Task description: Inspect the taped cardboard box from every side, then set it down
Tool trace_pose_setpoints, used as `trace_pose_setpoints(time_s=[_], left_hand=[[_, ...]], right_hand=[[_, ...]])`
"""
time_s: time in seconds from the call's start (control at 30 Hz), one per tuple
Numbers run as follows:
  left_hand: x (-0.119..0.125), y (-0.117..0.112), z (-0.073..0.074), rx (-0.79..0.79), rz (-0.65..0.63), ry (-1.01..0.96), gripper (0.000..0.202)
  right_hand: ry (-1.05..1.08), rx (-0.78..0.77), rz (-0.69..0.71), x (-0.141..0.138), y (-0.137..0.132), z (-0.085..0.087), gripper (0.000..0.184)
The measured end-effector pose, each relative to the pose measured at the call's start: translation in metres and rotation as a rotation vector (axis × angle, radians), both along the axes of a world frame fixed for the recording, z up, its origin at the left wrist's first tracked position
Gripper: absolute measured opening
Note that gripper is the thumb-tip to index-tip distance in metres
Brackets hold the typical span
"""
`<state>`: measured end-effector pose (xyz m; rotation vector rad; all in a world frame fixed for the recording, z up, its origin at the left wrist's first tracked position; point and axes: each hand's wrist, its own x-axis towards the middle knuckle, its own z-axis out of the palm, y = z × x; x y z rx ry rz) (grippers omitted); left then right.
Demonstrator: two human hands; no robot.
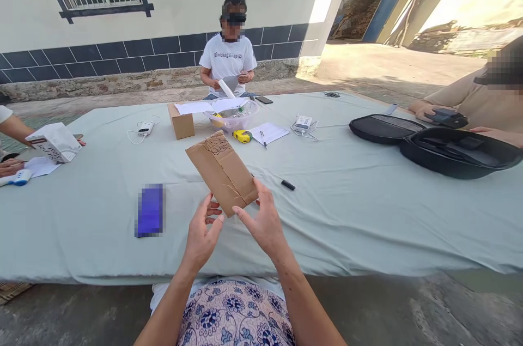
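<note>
Both of my hands hold a flat brown cardboard box tilted above the table, its near end between them. My left hand pinches the near left corner with fingers and thumb. My right hand grips the near right edge, thumb reaching toward the corner. A black marker lies on the cloth just right of the box.
A pale green cloth covers the table. A blurred blue object lies to my left. Farther off sit a small cardboard box, a clear bowl, a yellow tape measure and papers. An open black case is at right. Other people sit around.
</note>
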<state>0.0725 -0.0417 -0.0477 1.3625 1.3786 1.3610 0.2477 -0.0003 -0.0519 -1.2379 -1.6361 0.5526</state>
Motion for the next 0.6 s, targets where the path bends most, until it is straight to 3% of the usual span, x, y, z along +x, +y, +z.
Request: trace_pose_setpoints(time_s=[0.2, 0.3, 0.37, 0.47, 0.6], left_hand=[[0.013, -0.008, 0.004, -0.049, -0.055, 0.056, 0.078], [0.017, -0.012, 0.003, -0.036, -0.078, 0.066, 0.074], [0.015, -0.013, 0.002, -0.01, -0.066, 0.059, 0.06], [0.002, -0.011, 0.005, 0.065, 0.125, 0.043, 0.035], [-0.029, -0.002, 0.022, 0.313, 0.579, 0.069, 0.032]], right_hand=[[-0.303, 0.147, -0.047, 0.002, -0.005, 0.008, 0.116], [-0.373, 0.148, -0.079, 0.002, -0.003, 0.008, 0.115], [-0.369, 0.135, -0.069, 0.004, -0.003, 0.009, 0.11], [-0.372, 0.126, 0.02, 0.009, -0.003, 0.01, 0.108], [-0.368, 0.122, 0.133, 0.021, -0.004, 0.012, 0.108]])
